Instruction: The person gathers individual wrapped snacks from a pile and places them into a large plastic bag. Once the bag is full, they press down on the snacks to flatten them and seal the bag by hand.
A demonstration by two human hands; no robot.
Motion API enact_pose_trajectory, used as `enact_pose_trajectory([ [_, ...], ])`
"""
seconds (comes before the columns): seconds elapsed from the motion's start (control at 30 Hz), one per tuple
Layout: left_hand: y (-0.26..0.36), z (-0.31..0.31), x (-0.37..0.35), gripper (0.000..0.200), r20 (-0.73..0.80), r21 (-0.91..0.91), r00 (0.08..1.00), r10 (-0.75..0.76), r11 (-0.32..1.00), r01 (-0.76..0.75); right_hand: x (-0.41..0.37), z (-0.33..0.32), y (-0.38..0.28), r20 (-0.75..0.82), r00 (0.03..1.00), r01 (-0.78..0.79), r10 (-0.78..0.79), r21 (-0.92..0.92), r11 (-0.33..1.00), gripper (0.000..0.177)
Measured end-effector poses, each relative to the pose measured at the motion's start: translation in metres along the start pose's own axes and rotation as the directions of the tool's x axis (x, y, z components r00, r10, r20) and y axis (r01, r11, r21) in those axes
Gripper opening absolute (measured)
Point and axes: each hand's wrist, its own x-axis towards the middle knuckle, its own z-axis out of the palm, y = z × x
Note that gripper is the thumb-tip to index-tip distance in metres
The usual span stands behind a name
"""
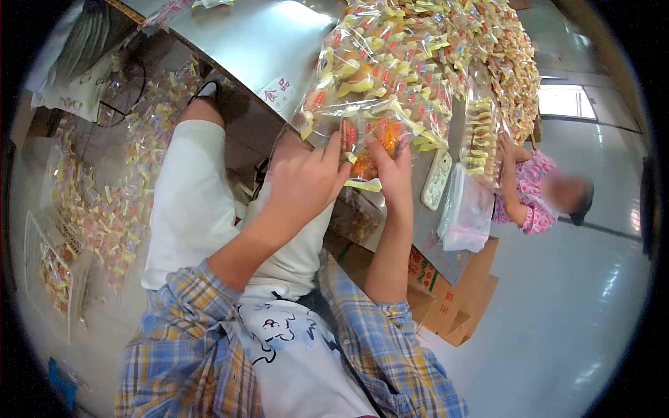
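Both my hands work at the near edge of the table, over a heap of small wrapped snacks (376,73) in clear wrappers with yellow ends and red labels. My right hand (394,171) is closed on an orange wrapped snack (385,130), its thumb pressed against the wrapper. Beside it, my left hand (306,174) has its fingers bent around the left side of the same small cluster, fingertips at a red-labelled packet. Shiny clear film overlaps the snacks around my fingers, and the undersides of the packets are hidden by my hands.
Right of the heap lie a phone in a patterned case (437,180), a stack of clear bags (465,209) and a filled tray of snacks (482,136). A person (533,184) works across there. A cardboard box (456,299) stands below; more snacks (104,223) cover the floor at left.
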Motion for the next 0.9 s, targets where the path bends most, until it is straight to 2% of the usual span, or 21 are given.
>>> enact_pose_trajectory([
  [0.07,0.000,0.001,0.014,0.030,0.057,-0.030,0.998,-0.007,1.000,0.008,-0.004,0.001,-0.006,0.032,0.999,-0.006,0.007,-0.029,1.000,0.044],
  [0.17,-0.002,0.010,0.022,0.026,-0.130,-0.065,0.991,0.041,0.997,-0.049,-0.008,0.002,-0.011,0.059,0.998,-0.001,-0.003,0.056,0.998,0.050],
  [0.27,-0.009,0.002,0.024,0.022,-0.283,-0.052,0.955,0.086,0.993,-0.104,0.000,-0.006,-0.003,0.009,0.999,0.041,-0.040,-0.099,0.994,0.064],
  [0.37,-0.012,-0.007,0.028,0.023,-0.338,-0.026,0.935,0.108,0.992,-0.124,-0.010,-0.001,-0.016,-0.074,0.970,0.166,-0.230,-0.485,0.859,0.077],
  [0.47,-0.019,-0.005,0.027,0.026,-0.314,0.059,0.935,0.167,0.986,-0.156,-0.010,0.000,-0.027,-0.004,0.980,0.163,-0.201,-0.571,0.805,0.082],
  [0.57,-0.021,0.001,0.029,0.032,-0.270,-0.003,0.942,0.199,0.978,-0.208,-0.009,0.005,-0.065,0.010,0.997,-0.051,0.073,-0.621,0.782,0.085],
  [0.67,-0.007,0.000,0.028,0.040,-0.270,-0.033,0.938,0.219,0.971,-0.237,-0.001,0.006,-0.047,0.102,0.989,0.148,-0.108,-0.683,0.716,0.089],
  [0.73,-0.011,0.007,0.025,0.044,-0.257,-0.094,0.942,0.217,0.964,-0.247,-0.007,0.012,-0.045,0.134,0.988,0.133,-0.070,-0.555,0.821,0.096],
  [0.8,-0.016,0.006,0.023,0.045,-0.270,-0.157,0.939,0.211,0.953,-0.259,-0.016,0.017,-0.045,0.144,0.977,0.207,-0.156,-0.478,0.854,0.099],
  [0.83,-0.015,0.005,0.019,0.044,-0.246,-0.197,0.952,0.185,0.952,-0.235,-0.016,0.018,-0.029,0.089,0.969,0.246,-0.231,-0.459,0.854,0.099],
  [0.9,-0.006,-0.004,0.023,0.047,-0.232,-0.142,0.949,0.213,0.958,-0.249,-0.018,0.018,-0.022,0.116,0.973,0.232,-0.201,-0.430,0.872,0.099],
])
